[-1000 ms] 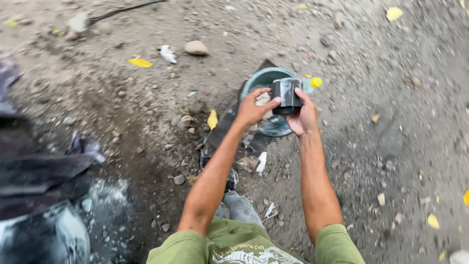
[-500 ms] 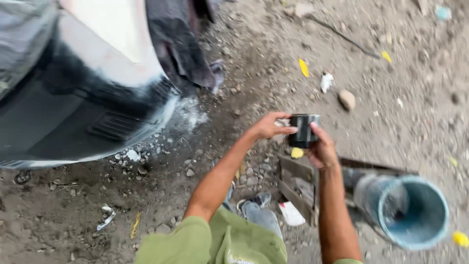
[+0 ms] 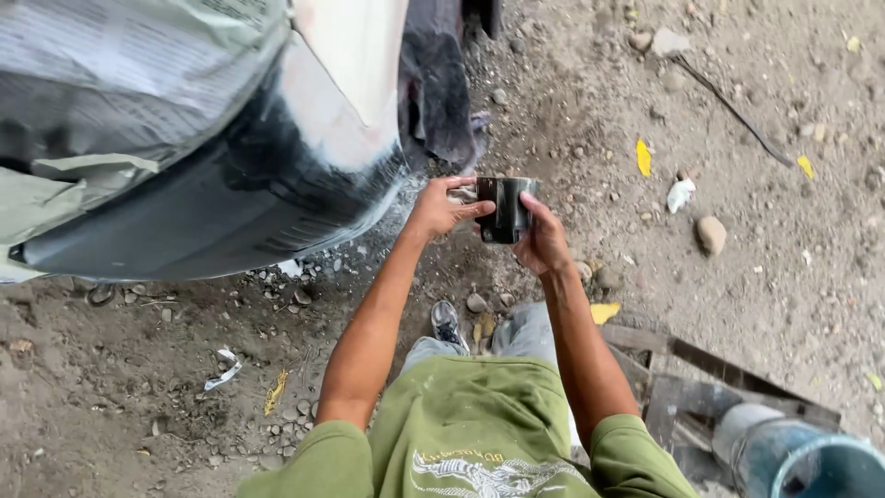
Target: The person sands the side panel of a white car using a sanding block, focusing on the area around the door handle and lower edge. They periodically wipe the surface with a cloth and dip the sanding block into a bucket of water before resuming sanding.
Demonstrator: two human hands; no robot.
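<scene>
Bodywork of a masked car panel (image 3: 212,175) fills the upper left; beside it, the right hand (image 3: 544,242) grips a dark block (image 3: 505,210) while left hand (image 3: 441,207) fingers pinch its edge, apparently readying it for sanding.

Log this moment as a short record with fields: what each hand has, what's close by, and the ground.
setting: outdoors, bare dirt ground with stones and yellow leaves
left hand: holds a pale folded piece against the dark block
right hand: grip closed around the dark block
nearby left: vehicle body panel, black and white, partly masked with paper
nearby right: blue-rimmed bucket beside wooden slats
</scene>
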